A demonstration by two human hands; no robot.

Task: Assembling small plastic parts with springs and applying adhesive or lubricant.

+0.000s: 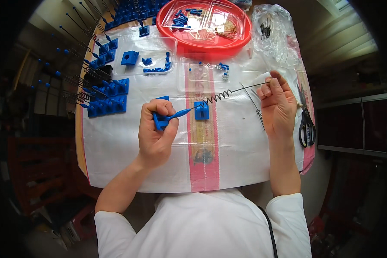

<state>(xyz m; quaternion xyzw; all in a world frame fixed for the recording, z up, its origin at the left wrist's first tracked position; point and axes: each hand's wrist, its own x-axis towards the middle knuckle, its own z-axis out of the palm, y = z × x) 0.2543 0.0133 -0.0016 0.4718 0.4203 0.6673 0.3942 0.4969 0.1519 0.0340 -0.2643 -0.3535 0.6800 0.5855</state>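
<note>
My left hand [152,139] is closed around a blue plastic base [160,124] with a tapered blue stem [179,114] angled up to the right. From the stem's tip a black coiled spring wire [217,97] stretches across to my right hand [280,105], whose thumb and fingers pinch its straight end. Behind the spring, a separate blue square base [201,114] lies on the table cover. Another black spring wire [259,114] rests beside my right hand. Part of the held base is hidden by my left fingers.
Rows of blue bases [107,104] with upright springs line the left edge. Clear trays [150,45] of small blue parts sit farther back, near a red basin [202,48]. Black scissors [307,129] lie at the right, below a clear plastic bag [277,38].
</note>
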